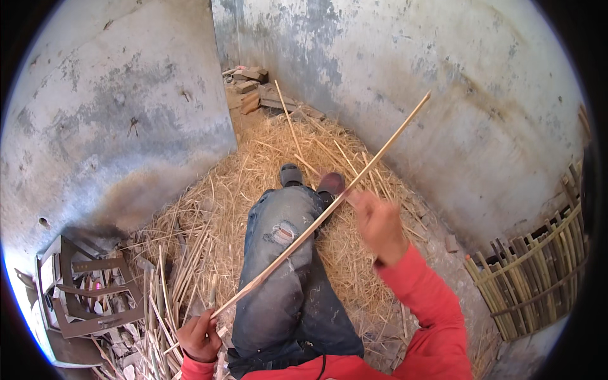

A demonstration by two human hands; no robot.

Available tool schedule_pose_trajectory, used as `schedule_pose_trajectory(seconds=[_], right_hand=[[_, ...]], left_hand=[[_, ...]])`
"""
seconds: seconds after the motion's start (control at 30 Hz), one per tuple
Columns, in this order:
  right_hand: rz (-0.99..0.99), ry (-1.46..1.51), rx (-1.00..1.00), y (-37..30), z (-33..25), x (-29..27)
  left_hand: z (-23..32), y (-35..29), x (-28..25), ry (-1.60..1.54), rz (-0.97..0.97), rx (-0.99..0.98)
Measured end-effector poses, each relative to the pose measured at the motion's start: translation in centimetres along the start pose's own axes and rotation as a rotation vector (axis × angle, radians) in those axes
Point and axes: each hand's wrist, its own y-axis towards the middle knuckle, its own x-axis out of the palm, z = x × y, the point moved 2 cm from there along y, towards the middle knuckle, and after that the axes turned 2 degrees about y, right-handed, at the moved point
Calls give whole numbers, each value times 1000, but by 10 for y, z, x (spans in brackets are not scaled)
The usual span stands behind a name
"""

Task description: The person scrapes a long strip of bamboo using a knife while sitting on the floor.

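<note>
A long, thin, pale strip that looks like split bamboo [297, 242] runs slantwise across my outstretched legs, from the lower left to the upper right. Its lower end is pinched in my left hand [200, 336], with the fingers closed round it. My right hand [378, 223] is closed at the strip farther up, just right of my shoes; blur hides part of its fingers, and whether it holds a tool cannot be made out. Beyond that hand the strip's free end points toward the right wall.
Straw-like shavings [253, 149] cover the floor around my legs. Loose strips [180, 266] lie to the left, beside a broken dark frame [95, 291]. A slatted bamboo panel [535, 275] leans at the right wall. Bricks and rubble [248, 81] sit in the far corner.
</note>
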Motion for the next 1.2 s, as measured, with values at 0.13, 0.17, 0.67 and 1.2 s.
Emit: schedule_pose_trajectory(seconds=[0.13,0.17,0.67,1.2], right_hand=[[156,-55,280,29,42,-22],[98,6,243,22,32,-16],[-171,232,60,-38,-35,30],[-76,196,225,-16,-27,28]], left_hand=[[27,27,8,-29,22,31],[33,35,10,-32,32,32],[67,69,18,-48,-30,-13],[67,65,21,-76,3,5]])
